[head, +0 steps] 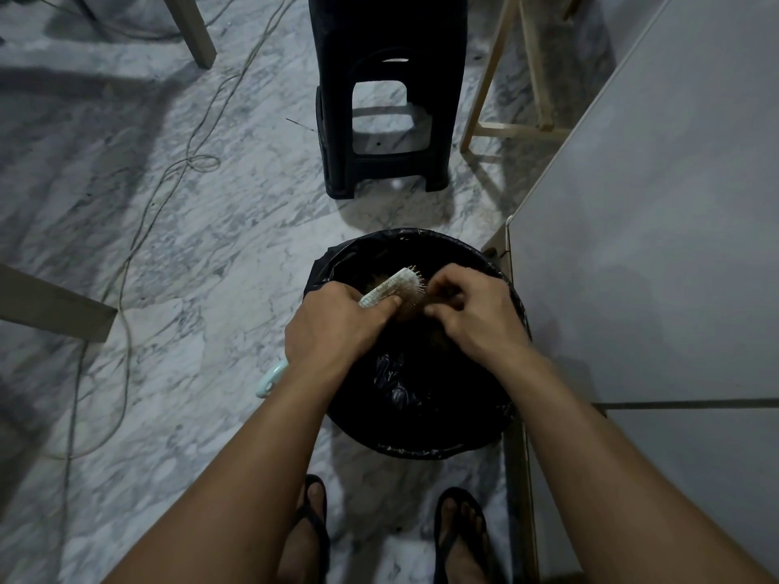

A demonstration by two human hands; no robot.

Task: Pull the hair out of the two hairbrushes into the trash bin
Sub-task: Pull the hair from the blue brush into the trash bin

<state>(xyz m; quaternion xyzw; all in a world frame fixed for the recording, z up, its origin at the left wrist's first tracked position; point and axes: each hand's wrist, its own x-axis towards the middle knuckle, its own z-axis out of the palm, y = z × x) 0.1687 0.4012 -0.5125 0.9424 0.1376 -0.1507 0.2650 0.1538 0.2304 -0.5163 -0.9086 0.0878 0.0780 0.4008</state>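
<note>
A round trash bin point(442, 451) lined with a black bag stands on the floor in front of my feet. Over its opening my left hand point(333, 326) grips a pale mint hairbrush point(394, 284); the bristle head points up and to the right, and the handle end point(269, 383) sticks out below my wrist. My right hand point(472, 316) has its fingers curled, pinching a clump of brown hair point(436, 314) at the brush's bristles. More brown hair lies inside the bin behind the brush. A second hairbrush is not in view.
A black plastic stool point(381, 99) stands beyond the bin. A grey table top point(657, 212) runs along the right, its corner close to the bin. Thin cables point(126, 263) trail across the marble floor on the left. Wooden furniture legs point(480, 103) stand at the back and left.
</note>
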